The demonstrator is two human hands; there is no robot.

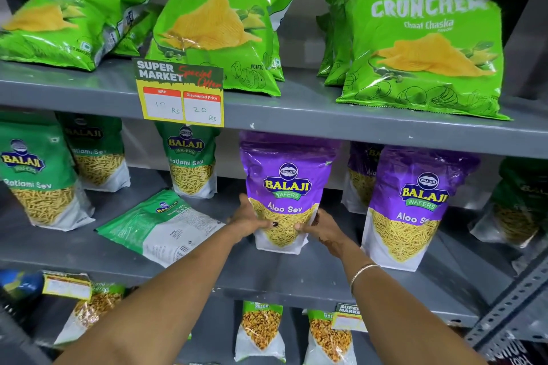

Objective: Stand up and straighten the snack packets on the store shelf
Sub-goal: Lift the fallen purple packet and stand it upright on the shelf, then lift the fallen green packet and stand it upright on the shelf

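A purple Aloo Sev packet (286,184) stands upright on the middle shelf (267,270). My left hand (247,221) grips its lower left side and my right hand (321,228) grips its lower right side. Left of it a green Ratlami Sev packet (160,227) lies flat on its face, back label up. Another purple Aloo Sev packet (412,204) stands upright to the right. Green Ratlami Sev packets (38,175) (189,160) stand upright at the left and behind.
The top shelf holds green Crunchem chip bags (427,47) (219,21), with one (71,18) fallen flat at the left. A yellow price tag (181,95) hangs from the shelf edge. Orange snack packets (261,332) stand on the bottom shelf. A metal upright (510,302) rises at right.
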